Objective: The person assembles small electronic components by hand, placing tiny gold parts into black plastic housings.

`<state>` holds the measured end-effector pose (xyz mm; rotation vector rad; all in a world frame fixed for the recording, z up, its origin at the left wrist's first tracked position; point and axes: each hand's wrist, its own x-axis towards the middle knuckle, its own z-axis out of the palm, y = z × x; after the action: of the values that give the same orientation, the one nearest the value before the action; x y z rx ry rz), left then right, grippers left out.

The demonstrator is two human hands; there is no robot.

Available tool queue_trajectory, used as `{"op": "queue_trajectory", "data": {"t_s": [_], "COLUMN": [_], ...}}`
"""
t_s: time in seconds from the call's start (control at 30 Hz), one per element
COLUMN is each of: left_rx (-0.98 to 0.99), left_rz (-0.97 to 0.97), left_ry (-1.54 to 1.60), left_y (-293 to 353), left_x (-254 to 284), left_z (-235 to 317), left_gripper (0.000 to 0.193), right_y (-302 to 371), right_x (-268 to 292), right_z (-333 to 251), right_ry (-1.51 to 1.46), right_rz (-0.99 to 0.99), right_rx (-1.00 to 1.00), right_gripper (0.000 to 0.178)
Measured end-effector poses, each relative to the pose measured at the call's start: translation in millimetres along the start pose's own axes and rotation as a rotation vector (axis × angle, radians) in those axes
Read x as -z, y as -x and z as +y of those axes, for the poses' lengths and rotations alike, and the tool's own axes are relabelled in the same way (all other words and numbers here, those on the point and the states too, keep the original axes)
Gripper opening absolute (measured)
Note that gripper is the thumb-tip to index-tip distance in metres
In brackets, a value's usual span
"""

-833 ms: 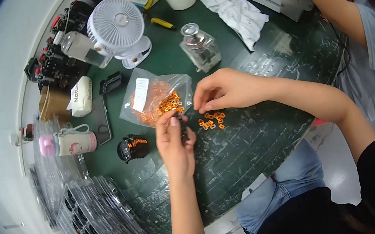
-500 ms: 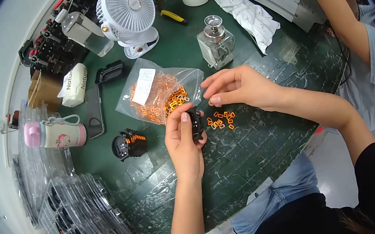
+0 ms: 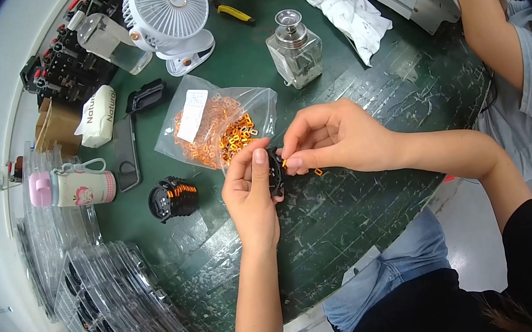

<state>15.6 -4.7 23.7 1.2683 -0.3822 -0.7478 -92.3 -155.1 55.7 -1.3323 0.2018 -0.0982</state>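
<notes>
My left hand (image 3: pixel 250 188) is closed round a black round plastic part (image 3: pixel 275 173), held on edge above the green table. Thumb and forefinger of my right hand (image 3: pixel 336 138) pinch a small orange ring (image 3: pixel 284 163) against the right side of that part. Beneath my right hand lie loose orange rings (image 3: pixel 318 172), mostly hidden by the hand. Just beyond both hands lies a clear plastic bag (image 3: pixel 260 103) full of orange rings, with a white label on it. To the left, a stack of black round parts (image 3: pixel 173 198) shows orange bits along its side.
Clear plastic trays (image 3: pixel 121 313) are piled at the near left. Around the back stand a white fan (image 3: pixel 173 10), a glass pump bottle (image 3: pixel 296 54), yellow-handled pliers (image 3: pixel 235 14) and a white cloth (image 3: pixel 343 8). A pink-lidded bottle (image 3: pixel 80 187) lies left. Another person's arm (image 3: pixel 484 9) is at right.
My right hand has come down and left from above the loose rings, bringing an orange ring to the black part. The whole view has shifted slightly. The other person's arm has moved.
</notes>
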Motion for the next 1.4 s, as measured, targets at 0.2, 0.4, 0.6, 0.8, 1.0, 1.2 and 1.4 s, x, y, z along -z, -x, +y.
{"op": "queue_trajectory", "data": {"t_s": [0.2, 0.4, 0.6, 0.8, 1.0, 1.2, 1.4], "left_rx": [0.020, 0.001, -0.008, -0.007, -0.019, -0.004, -0.028], "left_rz": [0.056, 0.093, 0.086, 0.090, 0.070, 0.103, 0.056], "left_ry": [0.005, 0.038, 0.001, -0.005, -0.014, -0.035, -0.060], "left_y": [0.0, 1.2, 0.5, 0.5, 0.3, 1.5, 1.3], "left_x": [-3.6, -3.4, -3.2, -2.9, -1.2, -6.0, -0.7], "left_z": [1.7, 2.3, 1.0, 0.2, -0.8, 2.0, -0.9], "left_gripper": [0.026, 0.026, 0.025, 0.024, 0.025, 0.023, 0.023], "right_y": [-4.6, -5.2, -8.5, -9.1, -9.7, -10.0, -11.0], "right_x": [1.9, -1.2, 0.7, 0.7, 0.6, 2.2, 2.0], "right_z": [12.2, 14.6, 17.3, 18.0, 21.5, 27.8, 31.5], "right_ry": [0.215, 0.189, 0.118, 0.097, 0.028, -0.021, 0.000], "right_rz": [-0.026, -0.044, -0.040, -0.015, -0.023, -0.037, -0.033], "right_rx": [0.291, 0.281, 0.230, 0.170, 0.104, 0.069, 0.127], "right_gripper": [0.011, 0.010, 0.011, 0.011, 0.012, 0.012, 0.015]}}
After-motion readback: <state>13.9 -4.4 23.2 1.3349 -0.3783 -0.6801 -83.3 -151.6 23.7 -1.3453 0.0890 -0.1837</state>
